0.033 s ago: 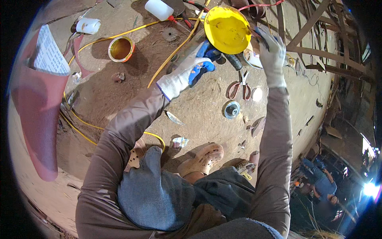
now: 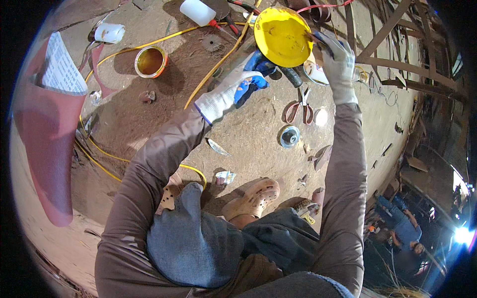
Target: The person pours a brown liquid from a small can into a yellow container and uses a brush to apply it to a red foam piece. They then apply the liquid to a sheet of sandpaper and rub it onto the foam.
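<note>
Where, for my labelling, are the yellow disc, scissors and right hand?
Yellow disc (image 2: 283, 37), head view: middle of its face.
Scissors (image 2: 302, 102), head view: around the pivot.
Right hand (image 2: 340, 64), head view: back of glove.

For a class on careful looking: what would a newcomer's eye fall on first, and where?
Likely the yellow disc, top and just right of centre, with the left hand at its lower left and the right hand by its right edge. Next, perhaps, the reddish sheet down the left side and the bright light at lower right.
</note>
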### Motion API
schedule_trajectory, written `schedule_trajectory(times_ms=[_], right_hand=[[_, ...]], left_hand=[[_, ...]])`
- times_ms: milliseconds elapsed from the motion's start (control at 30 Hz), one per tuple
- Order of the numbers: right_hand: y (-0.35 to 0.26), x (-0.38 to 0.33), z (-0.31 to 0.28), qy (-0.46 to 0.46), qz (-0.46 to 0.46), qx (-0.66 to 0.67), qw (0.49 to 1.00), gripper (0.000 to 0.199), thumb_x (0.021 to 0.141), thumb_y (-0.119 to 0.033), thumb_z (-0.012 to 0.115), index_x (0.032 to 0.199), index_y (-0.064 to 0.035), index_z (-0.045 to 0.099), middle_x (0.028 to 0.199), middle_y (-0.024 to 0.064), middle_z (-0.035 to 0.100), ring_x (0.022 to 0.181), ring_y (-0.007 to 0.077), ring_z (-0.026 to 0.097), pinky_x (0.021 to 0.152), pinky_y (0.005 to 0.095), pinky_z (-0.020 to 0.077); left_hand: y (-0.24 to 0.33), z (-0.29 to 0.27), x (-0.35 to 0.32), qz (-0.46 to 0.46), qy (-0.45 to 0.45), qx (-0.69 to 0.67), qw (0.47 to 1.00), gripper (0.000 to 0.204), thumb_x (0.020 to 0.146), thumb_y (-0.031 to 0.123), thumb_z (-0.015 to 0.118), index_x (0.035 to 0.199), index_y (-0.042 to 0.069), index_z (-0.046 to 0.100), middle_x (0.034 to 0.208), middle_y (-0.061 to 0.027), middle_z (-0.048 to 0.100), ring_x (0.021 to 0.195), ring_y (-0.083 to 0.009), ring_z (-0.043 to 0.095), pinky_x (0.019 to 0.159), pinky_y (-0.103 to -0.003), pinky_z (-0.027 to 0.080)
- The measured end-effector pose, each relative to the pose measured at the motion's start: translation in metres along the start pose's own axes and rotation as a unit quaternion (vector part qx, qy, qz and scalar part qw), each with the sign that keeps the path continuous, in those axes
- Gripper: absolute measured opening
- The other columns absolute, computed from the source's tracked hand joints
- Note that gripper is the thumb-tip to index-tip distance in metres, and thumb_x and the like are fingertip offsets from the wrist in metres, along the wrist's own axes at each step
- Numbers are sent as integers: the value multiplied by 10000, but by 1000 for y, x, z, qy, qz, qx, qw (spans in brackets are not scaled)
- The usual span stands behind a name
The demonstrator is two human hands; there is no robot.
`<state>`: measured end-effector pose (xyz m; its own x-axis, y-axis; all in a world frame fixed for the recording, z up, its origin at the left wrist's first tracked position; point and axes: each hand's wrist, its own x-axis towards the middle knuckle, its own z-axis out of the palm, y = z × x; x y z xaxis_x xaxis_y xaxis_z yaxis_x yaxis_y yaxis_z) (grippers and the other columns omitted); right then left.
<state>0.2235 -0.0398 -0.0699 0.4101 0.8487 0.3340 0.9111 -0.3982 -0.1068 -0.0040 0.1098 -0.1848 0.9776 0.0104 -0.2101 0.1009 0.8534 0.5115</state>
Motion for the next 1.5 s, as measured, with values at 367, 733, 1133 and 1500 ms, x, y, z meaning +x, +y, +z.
schedule_trajectory(times_ms=[367, 733, 1133, 1500], right_hand=[[-98, -46, 4, -42, 57, -138, 988, 264, 834, -61, 691, 1093, -103, 716, 990, 89, 714, 912, 298, 631, 812, 431, 502], [-163, 30, 21, 11, 267, 87, 960, 232, 915, -168, 657, 1045, 9, 730, 954, 213, 736, 862, 353, 721, 779, 393, 544], [-142, -6, 20, -21, 150, -78, 985, 202, 932, -173, 637, 1059, -64, 749, 919, 165, 738, 866, 359, 717, 755, 412, 539], [-117, 29, 40, -14, 7, -57, 998, 231, 842, -123, 700, 1062, -139, 767, 925, 118, 741, 812, 328, 670, 752, 448, 522]], left_hand=[[9, 3, 5, -11, -4, 4, 1000, 798, 863, -38, 600, 1584, 97, 286, 1538, -64, 452, 1398, -204, 471, 1109, -431, 453], [16, -5, -5, -30, -20, 33, 999, 746, 853, -18, 567, 1556, 46, 325, 1520, -101, 462, 1385, -187, 470, 1115, -364, 438], [13, 0, -3, -10, -23, 59, 998, 767, 830, -31, 552, 1559, 53, 327, 1511, -85, 469, 1374, -178, 481, 1082, -334, 471], [17, 4, -2, -33, -13, 51, 998, 675, 879, 16, 563, 1529, 57, 389, 1378, -45, 590, 1186, -116, 601, 906, -246, 506]])
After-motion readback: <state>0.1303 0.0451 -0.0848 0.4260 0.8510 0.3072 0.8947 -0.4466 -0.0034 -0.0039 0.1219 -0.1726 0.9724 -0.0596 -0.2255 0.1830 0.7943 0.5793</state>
